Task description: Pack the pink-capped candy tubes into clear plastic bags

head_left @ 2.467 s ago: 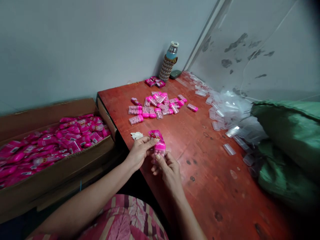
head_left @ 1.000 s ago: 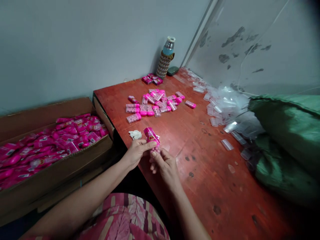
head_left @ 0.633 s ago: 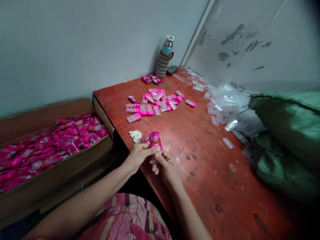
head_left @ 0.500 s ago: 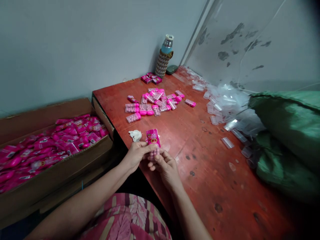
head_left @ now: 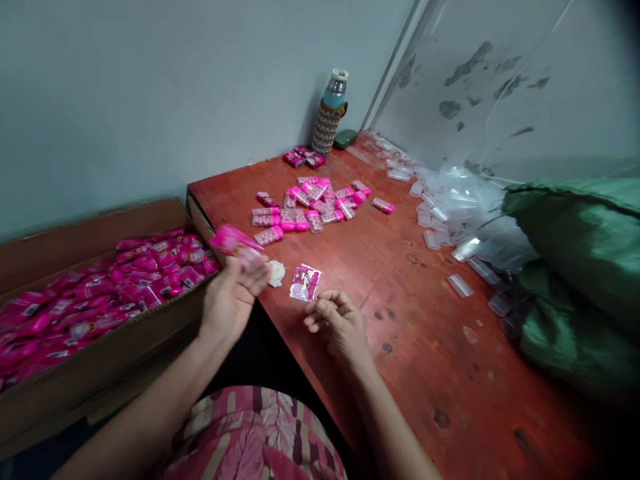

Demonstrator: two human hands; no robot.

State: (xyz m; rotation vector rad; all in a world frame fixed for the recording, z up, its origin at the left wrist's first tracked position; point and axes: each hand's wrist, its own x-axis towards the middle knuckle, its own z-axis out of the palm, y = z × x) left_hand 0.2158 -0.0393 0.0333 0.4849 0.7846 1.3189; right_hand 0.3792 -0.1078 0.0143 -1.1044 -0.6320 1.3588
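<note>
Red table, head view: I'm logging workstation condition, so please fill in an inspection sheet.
Surface: red table, dark marks on top.
Things: clear pink-capped tubes of beads, grouped; printed pink wrapper near right hand; pink packs in cardboard box.
Clutter: crumpled white scrap; loose clear plastic tubes by green sack.
Grip: left hand, blurred pink pack at its fingers, hold unclear; right, fingers curled, contact unclear.
Cables: thin white cord along right wall.
Surroundings: bottle in knitted cover by back wall.
</note>
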